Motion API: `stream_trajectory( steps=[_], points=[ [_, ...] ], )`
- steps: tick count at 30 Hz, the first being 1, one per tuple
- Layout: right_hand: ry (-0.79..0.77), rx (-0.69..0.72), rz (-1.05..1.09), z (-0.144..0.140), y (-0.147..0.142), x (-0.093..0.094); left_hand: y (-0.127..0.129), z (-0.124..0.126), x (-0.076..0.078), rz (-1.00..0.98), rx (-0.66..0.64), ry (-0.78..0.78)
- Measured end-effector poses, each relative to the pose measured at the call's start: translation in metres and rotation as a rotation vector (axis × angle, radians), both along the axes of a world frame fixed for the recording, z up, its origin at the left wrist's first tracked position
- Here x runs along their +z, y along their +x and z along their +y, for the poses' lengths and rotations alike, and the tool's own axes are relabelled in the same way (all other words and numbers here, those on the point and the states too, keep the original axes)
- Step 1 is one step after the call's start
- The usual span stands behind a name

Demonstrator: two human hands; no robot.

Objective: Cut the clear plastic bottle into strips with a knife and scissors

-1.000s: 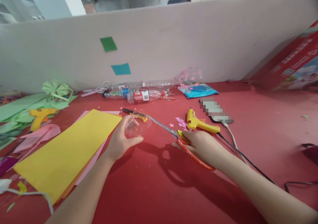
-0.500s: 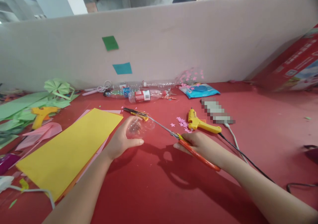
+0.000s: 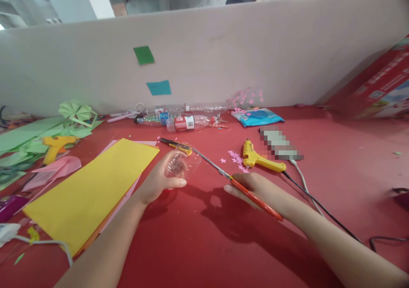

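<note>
My left hand (image 3: 158, 179) grips a clear plastic bottle piece (image 3: 182, 162) just above the red table (image 3: 207, 237). In my right hand (image 3: 255, 188) are orange-handled scissors (image 3: 238, 185), whose long blades point left and reach the bottle piece. A yellow utility knife (image 3: 175, 145) lies behind the bottle piece. To the right of the blades, a yellow glue gun (image 3: 260, 160) rests beside scattered pink paper stars (image 3: 234, 156).
A yellow paper sheet (image 3: 92, 190) lies on pink sheets at left. Green paper shapes (image 3: 38, 134) and a second glue gun (image 3: 57, 145) sit far left. Plastic bottles (image 3: 183, 122) and a blue packet (image 3: 257, 116) line the grey partition. A red box (image 3: 380, 87) leans at right; cables (image 3: 319, 203) run behind my right arm.
My left hand has lifted the bottle piece slightly and shifted it right. The right hand has turned the scissors a little, with the blades staying at the bottle piece.
</note>
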State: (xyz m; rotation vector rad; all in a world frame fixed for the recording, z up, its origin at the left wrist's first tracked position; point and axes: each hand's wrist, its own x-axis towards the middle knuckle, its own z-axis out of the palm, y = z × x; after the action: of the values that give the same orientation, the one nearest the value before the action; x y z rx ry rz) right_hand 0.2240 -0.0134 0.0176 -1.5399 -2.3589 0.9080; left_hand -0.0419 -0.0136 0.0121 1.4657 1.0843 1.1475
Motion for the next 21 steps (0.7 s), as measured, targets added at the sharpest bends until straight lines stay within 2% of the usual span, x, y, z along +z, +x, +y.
stream_trajectory(
  steps=[3,10,16,21],
  points=[
    [-0.029,-0.012,0.049,0.002,0.000,-0.003,-0.002,0.001,-0.002,-0.028,-0.082,-0.070],
    [-0.113,-0.021,0.099,0.004,0.000,-0.002,-0.007,0.002,0.000,-0.028,-0.126,-0.057],
    [-0.014,0.017,-0.031,0.000,0.000,0.005,-0.006,0.000,-0.002,-0.054,-0.180,-0.139],
    [-0.064,0.012,-0.003,0.001,0.001,0.005,-0.005,-0.001,-0.002,-0.136,-0.229,-0.188]
  ],
)
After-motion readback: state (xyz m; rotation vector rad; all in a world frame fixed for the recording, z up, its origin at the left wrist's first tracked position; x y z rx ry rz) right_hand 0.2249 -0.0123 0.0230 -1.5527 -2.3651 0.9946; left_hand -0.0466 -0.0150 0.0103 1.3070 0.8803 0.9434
